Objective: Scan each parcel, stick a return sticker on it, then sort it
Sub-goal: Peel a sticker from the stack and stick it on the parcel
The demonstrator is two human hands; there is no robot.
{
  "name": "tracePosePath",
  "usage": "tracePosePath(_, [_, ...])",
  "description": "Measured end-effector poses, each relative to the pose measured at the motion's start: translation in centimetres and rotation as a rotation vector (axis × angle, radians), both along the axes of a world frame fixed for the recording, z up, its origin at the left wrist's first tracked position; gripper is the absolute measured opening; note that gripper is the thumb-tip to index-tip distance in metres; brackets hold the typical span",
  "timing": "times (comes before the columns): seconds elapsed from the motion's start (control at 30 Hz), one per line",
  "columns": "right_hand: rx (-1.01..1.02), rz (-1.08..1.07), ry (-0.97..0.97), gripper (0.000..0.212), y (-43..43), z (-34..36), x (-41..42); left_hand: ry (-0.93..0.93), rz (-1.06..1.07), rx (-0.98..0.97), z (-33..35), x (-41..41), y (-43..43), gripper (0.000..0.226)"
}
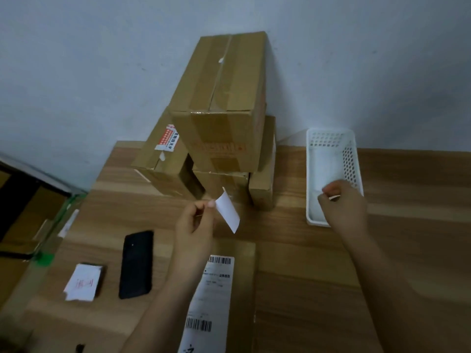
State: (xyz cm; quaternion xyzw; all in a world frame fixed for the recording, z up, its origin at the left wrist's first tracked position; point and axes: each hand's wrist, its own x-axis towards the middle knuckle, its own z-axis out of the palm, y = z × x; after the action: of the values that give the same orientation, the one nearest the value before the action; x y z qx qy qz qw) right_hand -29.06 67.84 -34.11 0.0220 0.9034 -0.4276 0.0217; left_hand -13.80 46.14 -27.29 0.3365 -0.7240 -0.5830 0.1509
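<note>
A flat cardboard parcel (pixel 244 289) with a long white barcode label (pixel 211 299) lies on the wooden table (pixel 382 250) in front of me. Above it, my left hand (pixel 196 225) pinches a blank white sticker (pixel 228 212) by one edge between thumb and finger. My right hand (pixel 342 203) hovers over the near end of a white perforated basket (pixel 331 154), fingers curled and pinching a small white scrap. A pad of stickers with red print (pixel 82 282) lies at the left.
Several brown cardboard boxes (pixel 219 110) are stacked against the wall at the back centre. A black phone (pixel 136 264) lies face down left of the parcel. More cartons and a green-edged shelf (pixel 38 225) stand past the table's left edge.
</note>
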Motion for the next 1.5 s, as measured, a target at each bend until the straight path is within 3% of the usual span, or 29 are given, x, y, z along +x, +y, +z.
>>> tracePosePath(0.13, [-0.162,0.174,-0.2,0.007,-4.5,3.9,2.9,0.039,-0.045,-0.025,0.5,0.8,-0.2,0.013])
tracePosePath(0.23, [-0.278,0.271,-0.421,0.036,-7.9,6.5,5.4,0.08,-0.108,-0.059,0.9,1.6,-0.9,0.012])
tracePosePath(0.33, [-0.265,0.279,-0.503,0.06,-10.4,8.4,7.7,0.127,-0.211,-0.093,1.5,3.1,-2.1,0.011])
tracePosePath(0.43, [-0.245,0.256,-0.464,0.061,-11.9,9.4,9.9,0.176,-0.325,-0.156,2.0,4.9,-3.5,0.012])
tracePosePath(0.6, [-0.259,0.259,-0.361,0.023,-13.2,10.1,14.2,0.178,-0.437,-0.257,1.9,8.5,-6.6,0.009])
tracePosePath(0.73, [-0.319,0.165,-0.284,0.014,-14.1,9.9,18.1,0.161,-0.459,-0.288,1.1,11.3,-8.7,0.005])
tracePosePath(0.8, [-0.408,0.107,-0.252,0.013,-14.4,9.7,20.0,0.115,-0.431,-0.248,0.6,12.4,-9.2,0.009])
tracePosePath(0.97, [-0.559,-0.001,-0.207,0.013,-14.6,9.3,24.0,-0.08,-0.398,-0.024,-0.2,14.0,-8.6,0.046])
tracePosePath(1.1, [-0.603,-0.024,-0.202,0.014,-14.1,9.1,25.7,-0.044,-0.434,0.071,0.2,14.5,-7.1,0.04])
tracePosePath(1.27, [-0.551,0.006,-0.191,0.015,-12.8,8.9,26.5,0.008,-0.469,-0.019,0.2,14.4,-6.6,0.033])
tracePosePath(1.5, [-0.251,-0.031,-0.104,0.023,-10.7,7.8,26.4,0.03,-0.538,-0.177,-0.7,14.7,-5.0,0.029])
